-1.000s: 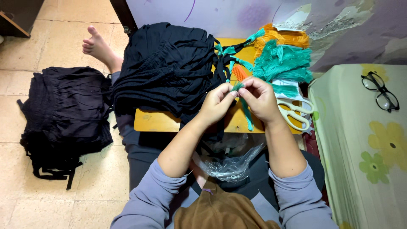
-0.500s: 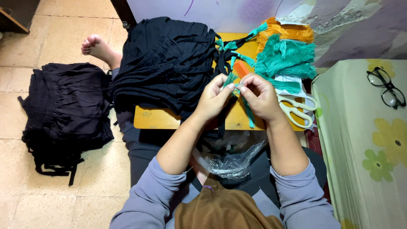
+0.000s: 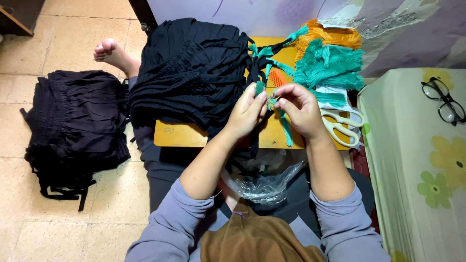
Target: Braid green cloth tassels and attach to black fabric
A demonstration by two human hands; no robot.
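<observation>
While both hands meet over the middle of the low wooden table (image 3: 174,136), the work in hand looks like fixing a teal tassel (image 3: 285,127) to a black cord (image 3: 253,138) of the garments. The left hand (image 3: 246,114) is closed, thumb and fingertips pinched on the tassel's head, and the right hand (image 3: 301,109) is closed too, pinching the same small bunch from the other side; the tassel's threads hang down just below the pinch, across the table edge. To do this well, I judge that the pinch should stay tight and close to the knot, the threads kept together and straight, and the cord held taut so the tassel sits square on its end. Just left of the grip lies one stack of black garments (image 3: 191,73) on the table, several of its cords already ending in teal tassels; I count about four, though they overlap. Well to the left, on the tiled floor, is a second black pile (image 3: 77,126). Just above the grip lies one orange comb (image 3: 277,77). Up and to the right is one heap of loose teal tassels (image 3: 330,65), too tangled to count, with one orange bunch (image 3: 330,36) behind it. Right beside the right hand lies one pair of white-handled scissors (image 3: 340,127). Farther right, one pair of glasses (image 3: 444,102) rests on a flowered cloth (image 3: 417,184). Below the wrists, one clear plastic bag (image 3: 264,182) lies in the lap.
</observation>
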